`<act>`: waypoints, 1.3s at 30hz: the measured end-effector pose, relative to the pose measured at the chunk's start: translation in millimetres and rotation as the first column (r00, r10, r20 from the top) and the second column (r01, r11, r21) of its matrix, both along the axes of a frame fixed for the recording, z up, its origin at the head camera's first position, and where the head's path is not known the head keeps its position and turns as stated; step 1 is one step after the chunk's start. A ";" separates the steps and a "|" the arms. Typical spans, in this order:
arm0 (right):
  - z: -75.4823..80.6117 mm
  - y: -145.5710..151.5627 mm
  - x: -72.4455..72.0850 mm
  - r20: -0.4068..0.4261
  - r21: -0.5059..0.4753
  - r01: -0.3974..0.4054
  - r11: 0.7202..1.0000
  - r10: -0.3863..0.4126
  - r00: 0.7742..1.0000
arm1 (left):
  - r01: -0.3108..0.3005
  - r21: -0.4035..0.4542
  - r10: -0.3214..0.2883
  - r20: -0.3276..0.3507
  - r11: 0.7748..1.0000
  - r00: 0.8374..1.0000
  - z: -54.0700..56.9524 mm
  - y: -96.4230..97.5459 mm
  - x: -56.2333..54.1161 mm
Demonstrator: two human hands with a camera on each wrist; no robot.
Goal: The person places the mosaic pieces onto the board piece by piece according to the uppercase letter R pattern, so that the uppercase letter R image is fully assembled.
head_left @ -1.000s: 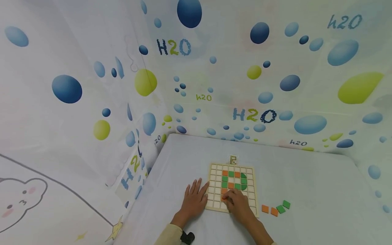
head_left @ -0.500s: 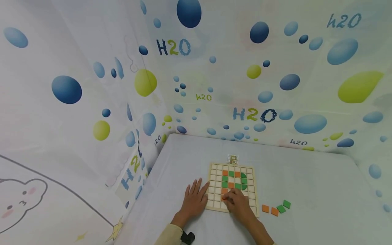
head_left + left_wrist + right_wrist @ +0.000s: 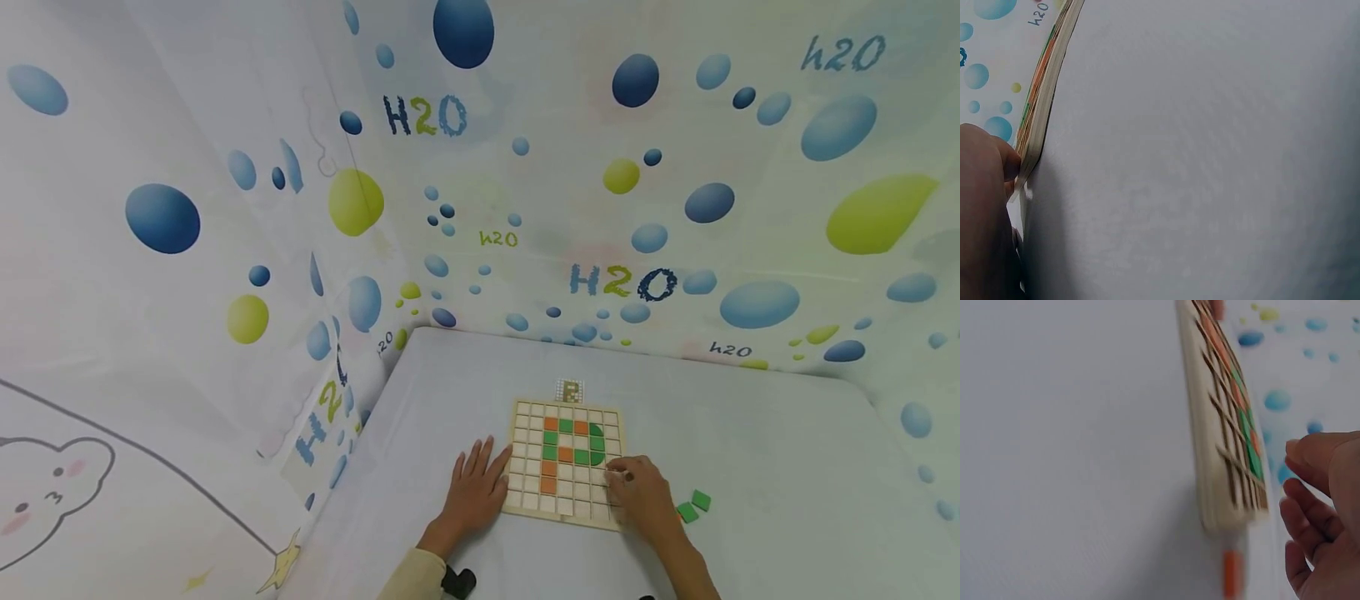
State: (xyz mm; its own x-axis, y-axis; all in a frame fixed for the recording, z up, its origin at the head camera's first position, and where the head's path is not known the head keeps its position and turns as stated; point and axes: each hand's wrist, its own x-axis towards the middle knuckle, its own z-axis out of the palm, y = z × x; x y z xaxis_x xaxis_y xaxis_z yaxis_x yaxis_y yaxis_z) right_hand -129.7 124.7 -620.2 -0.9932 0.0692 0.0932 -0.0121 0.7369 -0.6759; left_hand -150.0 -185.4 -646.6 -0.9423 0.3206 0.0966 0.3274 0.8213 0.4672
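A square wooden grid board [image 3: 562,518] lies on the white table, with orange and green tiles set in it forming a P shape. Lowest in its stem is an orange tile [image 3: 549,485]. My left hand [image 3: 476,483] rests flat beside the board, fingers spread, with fingertips at its left edge. Over the board's right edge is my right hand [image 3: 645,496], its fingers loosely bent. In the right wrist view, thumb and fingers stand apart with nothing between them. Two loose green tiles [image 3: 701,500] lie right of that hand, which mostly hides the loose orange ones.
A small pattern card [image 3: 570,391] showing a P lies behind the board. Near the left wrist is a black object [image 3: 459,582]. A loose orange tile [image 3: 1230,575] shows below the board's corner in the right wrist view. Printed sheets surround the table.
My right hand has left the lower orange tile in the stem and moved right to the board's edge, uncovering that tile and covering the loose orange ones. The left hand stays put.
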 end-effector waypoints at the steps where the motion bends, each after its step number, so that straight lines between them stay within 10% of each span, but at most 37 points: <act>1: 2.7 9.6 -0.3 0.016 0.026 0.041 0.999 -0.042 0.999 | 0.001 0.002 -0.001 0.002 1.000 1.000 0.0 0.0 -0.1; 9: 6.8 87.4 1.4 0.128 0.124 0.287 0.950 -0.303 0.944 | 0.003 0.014 -0.004 0.016 1.000 1.000 -1.2 -0.9 -1.1; 21: 1.5 114.2 19.8 0.289 0.118 0.367 0.923 -0.385 0.877 | 0.018 0.057 -0.019 0.005 0.998 1.000 0.0 0.6 2.4; 30: -2.1 109.8 10.2 0.195 0.109 0.162 0.981 -0.181 0.964 | 0.009 0.028 -0.010 0.026 1.000 1.000 3.1 -0.7 1.8; 39: -5.5 109.9 19.3 0.245 0.144 0.249 0.958 -0.278 0.929 | 0.000 0.009 0.000 0.021 1.000 1.000 4.6 0.2 2.2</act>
